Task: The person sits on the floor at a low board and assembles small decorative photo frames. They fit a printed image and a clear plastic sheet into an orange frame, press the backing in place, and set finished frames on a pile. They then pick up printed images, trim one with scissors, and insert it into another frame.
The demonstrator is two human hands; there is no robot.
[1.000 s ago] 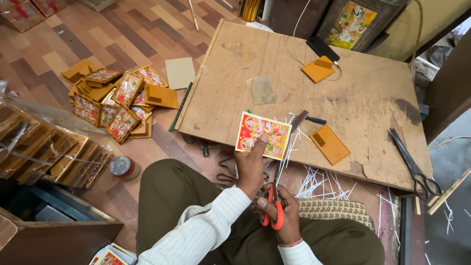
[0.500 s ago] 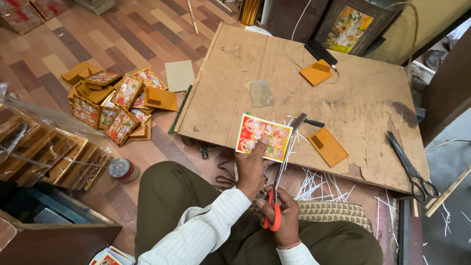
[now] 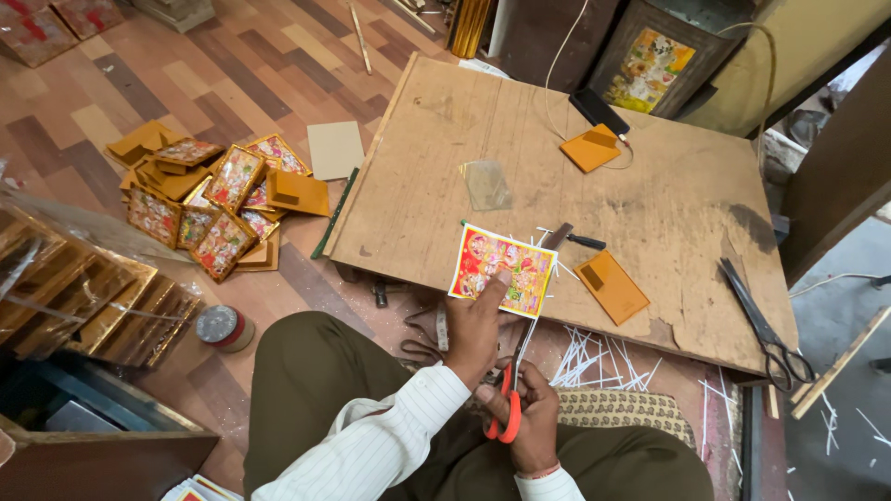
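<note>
White pinstriped shirt sleeves, olive-brown trousers, thin wrist thread.

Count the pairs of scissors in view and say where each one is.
2. The orange-handled scissors are in the right hand, cutting the colourful print held by the left hand. The black scissors lie at the board's right edge.

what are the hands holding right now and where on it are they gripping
The left hand pinches the colourful printed picture at its near edge; the right hand grips the orange-handled scissors by the handle loops.
</note>
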